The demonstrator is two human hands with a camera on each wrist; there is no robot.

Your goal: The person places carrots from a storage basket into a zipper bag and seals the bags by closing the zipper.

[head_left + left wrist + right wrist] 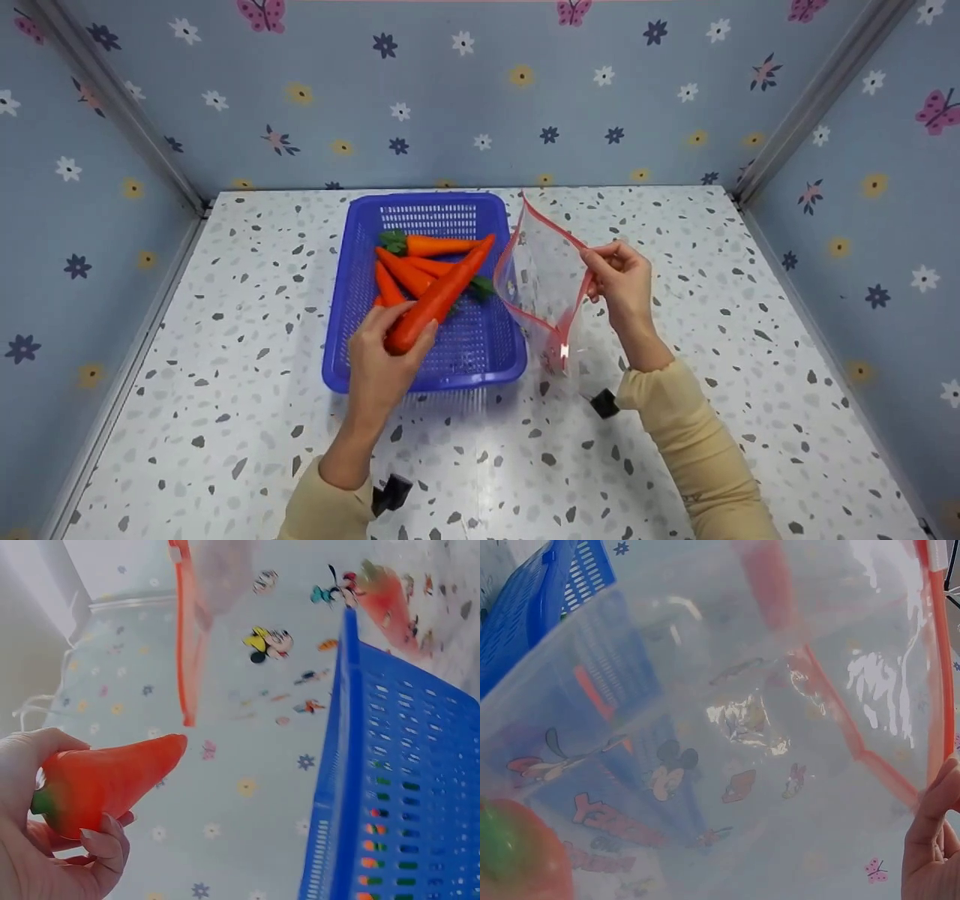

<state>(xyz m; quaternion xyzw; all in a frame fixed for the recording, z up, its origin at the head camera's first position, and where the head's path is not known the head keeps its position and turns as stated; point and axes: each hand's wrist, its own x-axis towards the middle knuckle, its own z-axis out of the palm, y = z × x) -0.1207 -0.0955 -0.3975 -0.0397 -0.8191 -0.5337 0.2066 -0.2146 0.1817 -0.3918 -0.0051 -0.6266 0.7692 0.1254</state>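
Note:
My left hand [382,360] grips a large orange-red carrot [442,296] by its thick end, above the blue basket [334,322]. The carrot's narrow tip points up and to the right; in the left wrist view its green stem end [43,801] lies at the palm. On the right, my right hand [624,281] pinches the red zip edge of a clear plastic bag [547,262] with printed cartoon figures. The bag's mouth is spread apart beside the basket. Another carrot [386,604] shows through or behind the plastic in the left wrist view. Several carrots [405,271] lie in the basket.
The speckled white tabletop [240,337] carries the basket and the bag. Blue flowered panels [450,97] stand at the back and both sides. A black clip-like piece [604,403] is near the right cuff, another [393,493] near the left.

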